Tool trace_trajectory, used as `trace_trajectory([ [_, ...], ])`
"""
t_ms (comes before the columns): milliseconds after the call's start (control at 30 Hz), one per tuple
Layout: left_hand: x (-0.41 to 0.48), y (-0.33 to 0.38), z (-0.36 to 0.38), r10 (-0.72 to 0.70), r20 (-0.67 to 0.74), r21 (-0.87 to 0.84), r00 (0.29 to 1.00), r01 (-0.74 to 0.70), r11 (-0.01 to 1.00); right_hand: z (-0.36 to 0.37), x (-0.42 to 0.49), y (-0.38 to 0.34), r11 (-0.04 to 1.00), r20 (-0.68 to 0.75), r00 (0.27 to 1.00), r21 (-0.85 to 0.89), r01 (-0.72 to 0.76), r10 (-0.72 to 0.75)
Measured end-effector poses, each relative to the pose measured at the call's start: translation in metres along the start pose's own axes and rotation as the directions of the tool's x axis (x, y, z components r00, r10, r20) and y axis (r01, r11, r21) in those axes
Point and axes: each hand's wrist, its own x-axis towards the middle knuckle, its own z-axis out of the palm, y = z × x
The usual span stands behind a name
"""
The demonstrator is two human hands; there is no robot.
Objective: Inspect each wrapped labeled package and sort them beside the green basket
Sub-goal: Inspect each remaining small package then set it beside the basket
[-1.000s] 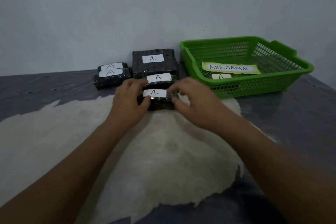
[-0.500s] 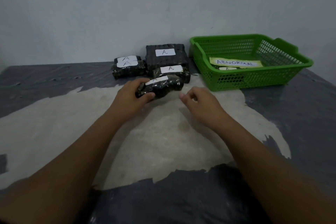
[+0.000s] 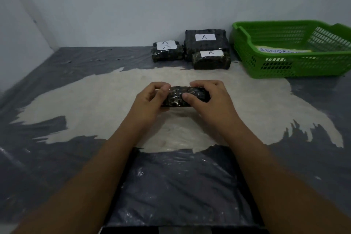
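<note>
A small dark wrapped package (image 3: 180, 95) is held over the middle of the table, its label out of sight. My left hand (image 3: 152, 99) grips its left end and my right hand (image 3: 207, 97) grips its right end, thumb across the front. At the back, next to the green basket (image 3: 247, 51), stand more wrapped packages with white "A" labels: a small stack of two (image 3: 167, 52), a large one (image 3: 206, 41) and a small one (image 3: 210, 59) in front of it.
Inside the basket lies a yellow paper slip reading "ABNORMAL" (image 3: 279, 50). The table has a grey plastic cover (image 3: 57, 66) with a worn pale patch (image 3: 95, 100). A wall rises right behind the packages. A dark box edge (image 3: 182, 231) shows at the bottom.
My left hand pulled the front package away from the group toward me. My right hand, free half a second ago, has taken hold of its right end; the package has turned so its label no longer shows.
</note>
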Motion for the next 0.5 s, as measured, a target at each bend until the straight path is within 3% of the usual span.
trace_trajectory([
  [100, -0.001, -0.010, 0.001, -0.023, 0.003, -0.087, 1.000, 0.023, 0.996, 0.003, 0.001, 0.003, 0.999, -0.017, 1.000, 0.033, -0.002, 0.003],
  [500, 0.000, -0.016, 0.000, 0.108, 0.031, 0.047, 0.994, -0.110, 0.993, 0.009, -0.001, 0.006, 0.997, -0.050, 0.999, 0.074, 0.025, -0.021],
])
